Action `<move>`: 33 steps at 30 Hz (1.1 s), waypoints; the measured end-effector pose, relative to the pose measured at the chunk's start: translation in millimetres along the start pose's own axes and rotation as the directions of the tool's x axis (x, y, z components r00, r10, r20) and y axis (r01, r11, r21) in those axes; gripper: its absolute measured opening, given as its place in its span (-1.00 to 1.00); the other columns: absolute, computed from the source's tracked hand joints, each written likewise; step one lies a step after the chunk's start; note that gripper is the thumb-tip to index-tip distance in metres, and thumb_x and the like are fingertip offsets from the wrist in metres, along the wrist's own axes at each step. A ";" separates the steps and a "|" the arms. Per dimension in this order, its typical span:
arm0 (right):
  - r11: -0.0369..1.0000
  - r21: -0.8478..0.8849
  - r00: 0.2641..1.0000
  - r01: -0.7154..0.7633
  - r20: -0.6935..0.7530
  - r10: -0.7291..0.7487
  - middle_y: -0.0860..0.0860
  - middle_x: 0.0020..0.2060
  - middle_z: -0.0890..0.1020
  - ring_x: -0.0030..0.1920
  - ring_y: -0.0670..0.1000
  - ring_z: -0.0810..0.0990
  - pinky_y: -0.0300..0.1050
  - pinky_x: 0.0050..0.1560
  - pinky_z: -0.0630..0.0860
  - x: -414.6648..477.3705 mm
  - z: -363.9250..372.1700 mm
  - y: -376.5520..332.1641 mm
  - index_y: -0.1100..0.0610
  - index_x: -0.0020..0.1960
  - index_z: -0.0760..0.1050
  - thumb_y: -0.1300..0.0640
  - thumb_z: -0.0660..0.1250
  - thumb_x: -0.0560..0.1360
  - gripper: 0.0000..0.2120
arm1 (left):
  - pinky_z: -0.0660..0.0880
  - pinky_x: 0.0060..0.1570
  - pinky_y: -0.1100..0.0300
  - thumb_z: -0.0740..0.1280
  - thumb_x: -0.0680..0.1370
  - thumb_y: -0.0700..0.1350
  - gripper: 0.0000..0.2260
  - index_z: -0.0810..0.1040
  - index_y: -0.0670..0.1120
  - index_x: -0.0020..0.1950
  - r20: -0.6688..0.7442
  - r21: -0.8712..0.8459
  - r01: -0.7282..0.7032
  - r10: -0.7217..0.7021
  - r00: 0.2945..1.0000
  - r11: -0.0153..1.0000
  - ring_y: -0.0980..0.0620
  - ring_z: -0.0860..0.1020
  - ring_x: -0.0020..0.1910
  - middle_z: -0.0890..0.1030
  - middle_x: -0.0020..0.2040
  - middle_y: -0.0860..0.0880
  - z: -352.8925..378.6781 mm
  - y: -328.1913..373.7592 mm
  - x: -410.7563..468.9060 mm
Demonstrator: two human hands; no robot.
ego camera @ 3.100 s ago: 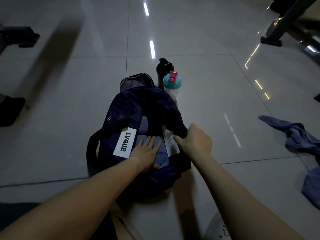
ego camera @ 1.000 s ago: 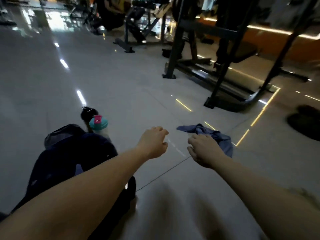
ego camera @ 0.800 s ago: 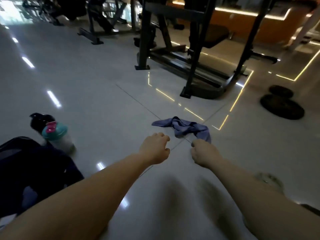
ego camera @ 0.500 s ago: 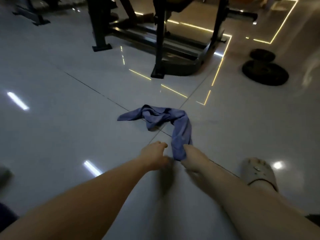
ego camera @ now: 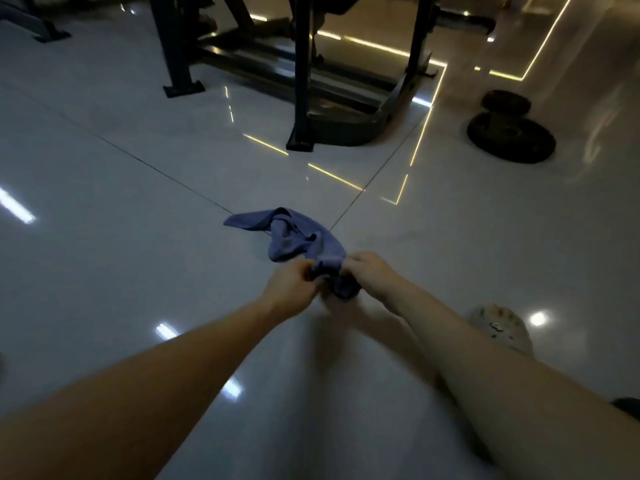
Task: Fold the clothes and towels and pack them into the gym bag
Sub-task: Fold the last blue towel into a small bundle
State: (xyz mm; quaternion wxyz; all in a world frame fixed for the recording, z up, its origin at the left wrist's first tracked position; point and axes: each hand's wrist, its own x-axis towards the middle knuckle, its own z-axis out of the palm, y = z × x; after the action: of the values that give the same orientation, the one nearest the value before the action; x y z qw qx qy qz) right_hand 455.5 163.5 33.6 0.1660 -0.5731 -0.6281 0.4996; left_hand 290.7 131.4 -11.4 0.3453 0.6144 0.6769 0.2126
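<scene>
Blue towel (ego camera: 294,237), crumpled on the floor (ego camera: 138,237), is gripped by both the left hand (ego camera: 291,285) and the right hand (ego camera: 367,271); folding and packing remain undone.

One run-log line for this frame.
phase: pickup | left hand: gripping crumpled blue cloth | right hand: gripping same | cloth: far end on floor

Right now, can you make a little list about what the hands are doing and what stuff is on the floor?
left hand: closed on the near end of the blue cloth
right hand: closed on the same end, next to the left
cloth: crumpled, not folded, far end on the tiled floor
gym bag: not in view
behind the cloth: black gym machine frame
far right: two dark weight plates flat on the floor
near right: a foot in a light sandal
</scene>
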 end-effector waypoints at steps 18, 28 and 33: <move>0.858 0.321 0.915 0.402 -0.115 -0.386 0.31 0.14 0.63 0.02 0.17 0.60 0.09 0.09 0.52 -182.5 -80.7 -295.2 0.25 0.15 0.61 0.03 0.27 0.63 -0.69 | 0.55 0.01 0.15 0.31 0.65 -0.11 -0.86 0.66 -0.03 0.12 -0.297 -0.455 -0.360 0.242 0.924 0.814 0.04 0.67 0.02 0.72 0.00 -0.03 -295.7 190.3 -176.1; 0.786 0.530 0.935 0.319 -0.044 -0.351 0.14 0.03 0.69 0.05 0.11 0.67 0.00 -0.03 0.59 -211.1 -35.9 -283.4 0.16 0.14 0.63 0.03 0.29 0.63 -0.76 | 0.53 -0.18 0.30 0.54 0.44 0.16 -0.63 0.52 0.04 0.10 -0.524 -0.231 -0.409 0.241 0.816 0.883 0.24 0.61 -0.13 0.63 -0.08 0.07 -261.1 167.3 -215.8; 0.804 0.502 0.936 0.319 -0.036 -0.349 0.11 0.04 0.66 0.08 0.08 0.64 -0.04 -0.01 0.56 -209.8 -29.7 -270.6 0.11 0.15 0.59 0.05 0.26 0.65 -0.80 | 0.63 0.11 -0.05 0.51 0.43 -0.14 -0.40 0.36 0.12 0.40 -0.327 -0.064 -0.313 0.276 0.904 0.948 0.06 0.63 0.13 0.63 0.18 0.04 -240.3 146.5 -211.6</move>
State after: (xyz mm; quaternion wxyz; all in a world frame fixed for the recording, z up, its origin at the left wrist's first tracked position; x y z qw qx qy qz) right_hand 389.3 32.8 344.5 0.3756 -0.3761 -0.5725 0.6242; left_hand 217.3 -20.1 297.8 0.2320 0.6470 0.6091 0.3957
